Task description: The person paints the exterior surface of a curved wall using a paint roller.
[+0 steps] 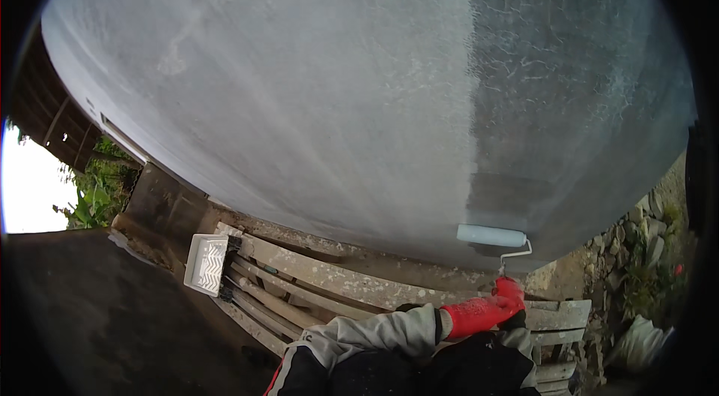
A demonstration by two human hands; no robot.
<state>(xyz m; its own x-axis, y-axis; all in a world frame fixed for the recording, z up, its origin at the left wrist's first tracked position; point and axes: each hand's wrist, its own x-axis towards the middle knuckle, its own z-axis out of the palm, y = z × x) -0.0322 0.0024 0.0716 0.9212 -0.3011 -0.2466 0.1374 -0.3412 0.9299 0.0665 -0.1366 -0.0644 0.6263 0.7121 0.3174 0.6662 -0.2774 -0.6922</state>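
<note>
A paint roller with a pale, light-blue sleeve (491, 236) and a bent wire frame lies against the lower part of a grey wall (322, 96). Its handle end disappears into red gloves. My left hand (479, 314) reaches across from the left in its red glove and closes around the handle. At the top of the grip, my right hand (509, 290), also red-gloved, is wrapped on the same handle. The two gloves overlap, so the separate fingers are hard to make out. Left of a sharp vertical edge the wall is lighter; right of it, darker with fine crackled marks.
Spaced wooden planks (322, 268), spattered with paint, form a platform below me. A white paint tray (205, 265) with a ribbed slope sits at its left end. Rubble (636, 242) and a whitish sack (640, 343) lie on the ground at right.
</note>
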